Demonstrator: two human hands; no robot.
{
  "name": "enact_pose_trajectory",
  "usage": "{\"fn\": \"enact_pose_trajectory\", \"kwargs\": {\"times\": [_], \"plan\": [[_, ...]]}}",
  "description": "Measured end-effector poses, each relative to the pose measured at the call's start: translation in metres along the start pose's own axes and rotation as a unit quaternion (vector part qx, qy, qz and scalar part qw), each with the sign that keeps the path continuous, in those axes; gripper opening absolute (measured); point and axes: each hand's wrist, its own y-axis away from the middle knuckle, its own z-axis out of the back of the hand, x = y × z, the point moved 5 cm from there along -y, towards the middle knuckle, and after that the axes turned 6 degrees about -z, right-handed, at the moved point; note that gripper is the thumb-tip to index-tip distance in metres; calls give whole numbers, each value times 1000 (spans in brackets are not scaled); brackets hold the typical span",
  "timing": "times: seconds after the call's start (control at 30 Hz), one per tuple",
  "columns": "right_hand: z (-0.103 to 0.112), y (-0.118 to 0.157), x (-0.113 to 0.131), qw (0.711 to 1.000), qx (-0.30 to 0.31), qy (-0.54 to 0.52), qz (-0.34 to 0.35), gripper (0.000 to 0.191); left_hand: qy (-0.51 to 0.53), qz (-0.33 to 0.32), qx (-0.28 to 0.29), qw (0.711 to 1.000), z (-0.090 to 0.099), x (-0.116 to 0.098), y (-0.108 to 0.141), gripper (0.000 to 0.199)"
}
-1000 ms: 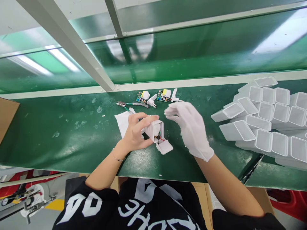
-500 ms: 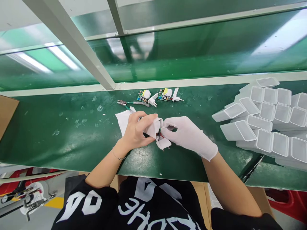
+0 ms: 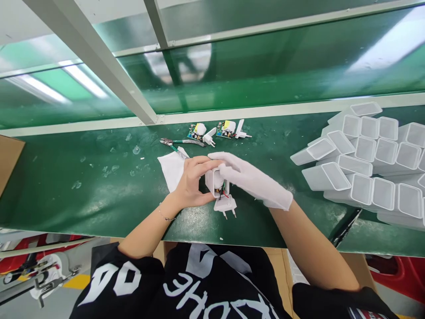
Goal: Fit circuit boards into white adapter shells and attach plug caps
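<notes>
My bare left hand (image 3: 192, 181) grips a white power adapter housing (image 3: 210, 180) from its left side, fingers over the far edge and thumb low. The housing's open end faces me and to the right, with a white part and coloured wires showing inside. A two-pin plug cap (image 3: 226, 203) hangs from those wires, pins towards me. In a white glove, my right hand (image 3: 249, 178) closes on the housing's far right side, its thumb at the opening. Some of its fingertips are hidden behind the housing.
Two circuit boards (image 3: 196, 131) with white plug caps lie behind my hands. Side cutters (image 3: 167, 141) and a white cloth (image 3: 171, 170) are on the left. Stacked translucent white housings (image 3: 361, 188) cover the right side. A cardboard box (image 3: 9, 161) stands far left.
My right hand has shifted from pinching at the wires and opening to lying over the housing's far right side. The open end has turned more towards me, and the plug cap hangs lower.
</notes>
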Motion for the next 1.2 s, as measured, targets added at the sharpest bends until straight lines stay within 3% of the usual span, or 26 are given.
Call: {"fn": "enact_pose_trajectory", "kwargs": {"times": [0.13,0.2,0.37,0.47,0.57,0.67,0.73,0.8,0.97,1.2], "plan": [[-8,1,-2,994,-52,91,28,36,-14,40,40,998,-3,3,3,54],[-7,1,-5,990,-84,108,15,37,-6,34,51,998,-3,3,4,60],[5,-5,-10,998,-49,-37,10,53,99,53,18,993,-2,11,6,99],[21,-8,-11,987,-95,-128,26,56,162,109,1,981,-3,18,8,105],[29,-10,-13,977,-141,-160,22,58,269,220,-53,936,-2,28,12,97],[24,-12,-13,976,-148,-161,9,63,369,358,-100,852,-2,37,18,84],[19,-12,-13,977,-146,-153,3,65,410,423,-103,801,-3,39,21,79],[14,-11,-11,979,-138,-148,7,64,435,454,-101,771,-4,39,21,77],[9,-8,-11,982,-124,-142,20,61,464,481,-125,733,-7,37,23,75],[8,-7,-11,985,-119,-127,20,59,455,476,-98,746,-9,36,24,75]]}}
